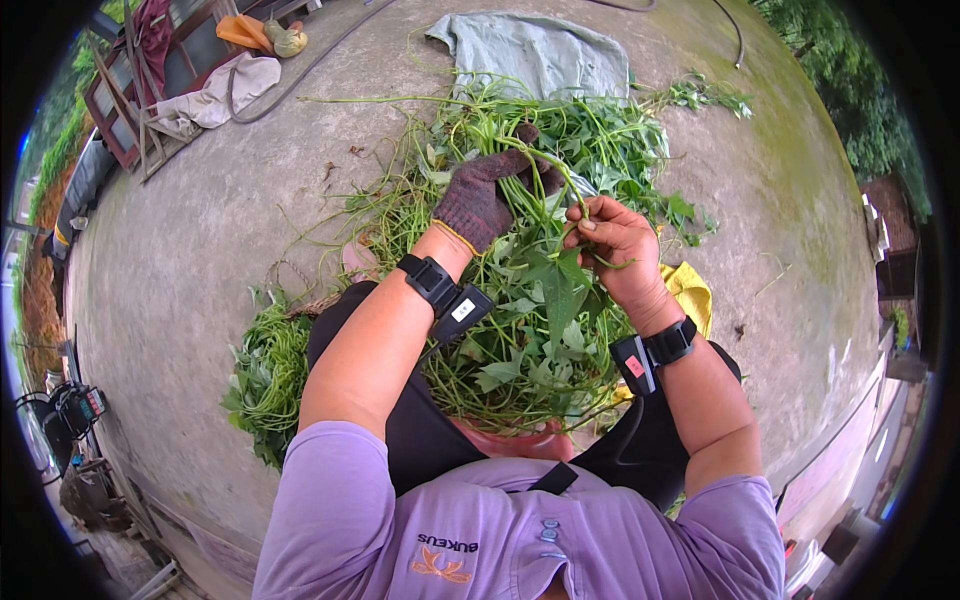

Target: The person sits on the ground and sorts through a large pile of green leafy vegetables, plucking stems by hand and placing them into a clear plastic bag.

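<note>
My left hand (480,195), in a dark knitted glove with a yellow cuff edge, is closed around a bunch of green leafy stems (523,191). My bare right hand (619,244) pinches a single green vine stem (583,202) between thumb and fingers, just right of the bunch. A broad lobed leaf (561,289) hangs below the right fingers. Beneath both hands, a heap of leafy vines (510,360) lies between my knees, over a pink-red plastic container or sheet (517,441) that is mostly hidden. More leafy vines (600,139) spread beyond my hands.
A pile of bundled stems (274,375) lies beside my left knee. A grey-green woven sheet (536,52) lies ahead on the concrete floor (187,262), and a yellow bag (688,292) sits by my right knee. A hose (315,64) and wooden frame (124,112) are upper left.
</note>
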Action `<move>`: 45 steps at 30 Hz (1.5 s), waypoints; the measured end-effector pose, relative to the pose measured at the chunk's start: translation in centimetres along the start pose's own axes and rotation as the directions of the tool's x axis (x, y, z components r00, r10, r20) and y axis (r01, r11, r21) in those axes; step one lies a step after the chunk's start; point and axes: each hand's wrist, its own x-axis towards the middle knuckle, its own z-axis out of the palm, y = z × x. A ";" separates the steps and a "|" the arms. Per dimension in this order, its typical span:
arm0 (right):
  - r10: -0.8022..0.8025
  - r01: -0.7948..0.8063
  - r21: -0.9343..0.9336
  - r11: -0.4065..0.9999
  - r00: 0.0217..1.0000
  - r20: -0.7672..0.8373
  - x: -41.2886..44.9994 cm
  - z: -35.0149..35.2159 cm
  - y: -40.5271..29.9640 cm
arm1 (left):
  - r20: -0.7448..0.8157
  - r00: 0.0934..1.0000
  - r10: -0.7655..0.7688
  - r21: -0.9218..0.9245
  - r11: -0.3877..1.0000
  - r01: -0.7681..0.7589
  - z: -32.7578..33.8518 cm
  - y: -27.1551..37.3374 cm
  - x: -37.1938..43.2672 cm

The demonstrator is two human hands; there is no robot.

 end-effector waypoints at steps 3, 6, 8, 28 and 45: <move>-0.020 0.020 0.009 1.000 1.000 -0.022 0.2 -0.1 -0.2 | 0.038 0.997 -0.063 0.065 0.996 0.061 -2.2 0.1 0.8; -0.050 0.053 0.028 0.998 0.995 -0.083 0.2 -0.6 -0.5 | 0.012 0.993 -0.119 0.181 0.977 0.115 -1.9 -0.1 0.6; -0.067 0.072 0.033 0.997 0.990 -0.126 0.2 -0.6 -0.7 | -0.045 0.988 -0.150 0.302 0.940 0.157 -0.9 -0.1 0.0; -0.103 0.050 -0.364 0.930 0.986 -0.128 0.4 -0.9 0.0 | -0.322 0.914 0.246 0.872 0.452 0.186 -2.4 1.7 -0.4; -0.027 0.013 -0.214 0.977 0.998 -0.061 1.0 -0.3 0.6 | -0.085 0.974 -0.210 0.413 0.882 0.226 -1.0 -1.1 -1.8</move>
